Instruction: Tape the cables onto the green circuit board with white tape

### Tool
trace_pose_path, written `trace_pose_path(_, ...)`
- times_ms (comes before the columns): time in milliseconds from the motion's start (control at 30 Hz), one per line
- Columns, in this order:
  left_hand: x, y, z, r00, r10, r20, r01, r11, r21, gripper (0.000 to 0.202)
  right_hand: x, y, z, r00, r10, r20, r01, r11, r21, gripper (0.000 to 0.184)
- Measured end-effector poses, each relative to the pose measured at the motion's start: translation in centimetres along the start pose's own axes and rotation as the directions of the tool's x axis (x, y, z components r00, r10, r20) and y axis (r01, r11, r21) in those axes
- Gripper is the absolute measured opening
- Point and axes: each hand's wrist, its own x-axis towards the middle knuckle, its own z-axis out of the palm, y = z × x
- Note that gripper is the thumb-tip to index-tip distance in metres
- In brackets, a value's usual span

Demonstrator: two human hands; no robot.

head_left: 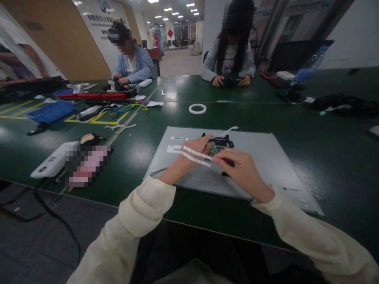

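A green circuit board (218, 147) with black bracket-like parts around it is over a large flat grey panel (251, 183). My left hand (194, 152) has its fingers closed at the board's left edge; the fingertips are partly hidden. Two narrow white tape strips (197, 154) lie across the back of that hand. My right hand (241, 167) pinches the right end of a strip between thumb and index finger, just in front of the board. Another thin white strip (231, 129) sticks out beyond the board's top edge.
A white tape roll (197, 109) lies beyond the panel. To the left are a white power bank (55, 159), a pink item (89, 165), cables and a blue tray (51, 111). Two people (133, 65) sit across the green table, handling dark objects.
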Motion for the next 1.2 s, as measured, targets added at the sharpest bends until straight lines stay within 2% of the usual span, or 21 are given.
trace_pose_path(133,0.1,-0.1,-0.2,0.998,-0.051,0.036,0.050,0.998,0.041,0.032,0.1,0.3,-0.4,0.999,0.023,-0.023,-0.024,0.999,-0.038,0.014)
trace_pose_path(367,0.2,-0.1,0.5,0.994,-0.106,0.014,0.104,0.992,0.074,0.039,0.3,0.0,-1.0,0.998,0.058,-0.035,-0.061,0.993,-0.100,0.017)
trace_pose_path(467,0.3,-0.4,0.4,0.988,-0.154,-0.006,0.154,0.987,0.039,0.040,0.5,0.3,-1.9,0.990,0.086,-0.111,-0.096,0.992,-0.086,0.016)
trace_pose_path(533,0.5,-1.2,0.2,0.971,-0.237,-0.041,0.237,0.971,0.006,0.039,0.6,1.2,-2.8,0.957,0.161,-0.239,-0.173,0.984,-0.031,0.017)
trace_pose_path(600,0.6,-2.3,-0.1,0.944,-0.317,-0.088,0.316,0.948,-0.029,0.038,0.8,2.6,-3.7,0.885,0.267,-0.380,-0.252,0.963,0.090,0.019)
trace_pose_path(667,0.7,-3.3,-0.2,0.929,-0.351,-0.117,0.343,0.936,-0.086,0.038,1.0,4.3,-4.5,0.806,0.401,-0.435,-0.311,0.913,0.266,0.019)
trace_pose_path(767,0.8,-4.3,0.0,0.929,-0.345,-0.130,0.320,0.930,-0.182,0.042,1.2,6.2,-4.7,0.730,0.601,-0.326,-0.413,0.767,0.491,0.019)
trace_pose_path(867,0.8,-4.5,0.3,0.933,-0.344,-0.106,0.312,0.919,-0.241,0.046,1.2,6.6,-4.2,0.703,0.681,-0.207,-0.474,0.665,0.577,0.021)
trace_pose_path(1067,0.8,-5.7,0.2,0.892,-0.435,-0.123,0.378,0.867,-0.325,0.037,1.1,6.1,-3.4,0.695,0.702,-0.153,-0.505,0.629,0.592,0.024)
trace_pose_path(1200,0.7,-7.4,0.2,0.841,-0.531,-0.099,0.502,0.836,-0.224,0.035,1.0,6.5,-3.4,0.708,0.691,-0.145,-0.504,0.639,0.581,0.026)
